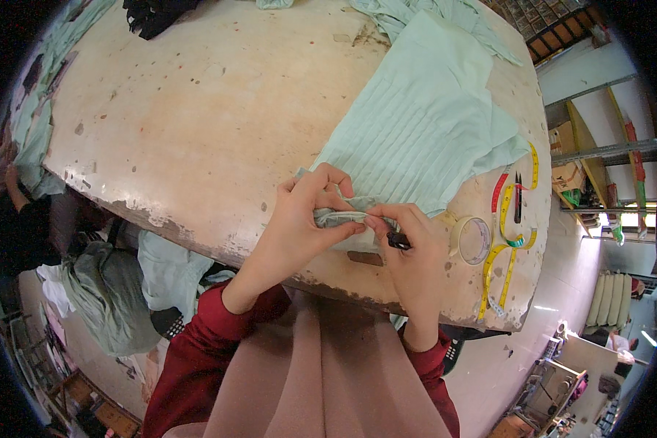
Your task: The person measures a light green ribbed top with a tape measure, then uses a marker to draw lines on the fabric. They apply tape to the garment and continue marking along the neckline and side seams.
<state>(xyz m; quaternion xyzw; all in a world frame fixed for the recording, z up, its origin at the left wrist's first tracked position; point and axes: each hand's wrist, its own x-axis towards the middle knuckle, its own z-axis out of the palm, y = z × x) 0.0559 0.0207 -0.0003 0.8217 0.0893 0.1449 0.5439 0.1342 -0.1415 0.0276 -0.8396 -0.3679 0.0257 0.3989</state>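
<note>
A pale green pleated garment piece [409, 117] lies across the right half of the table, its near edge gathered up between my hands. My left hand [306, 212] is closed on the folded edge, thumb below and fingers above. Close beside it, my right hand [412, 248] pinches the same edge between thumb and forefinger. A small black tool [398, 240] sticks out of my right hand; its working end is hidden, so I cannot tell its kind. The folds between the fingertips are partly covered.
Right of my hands lie a tape roll [474, 241], a yellow tape measure [495, 270] and a slim black tool [518, 198]. Dark cloth [153, 16] sits at the table's far edge. Cloth heaps [109, 299] hang below the worn left edge, near another person's arm [14, 190].
</note>
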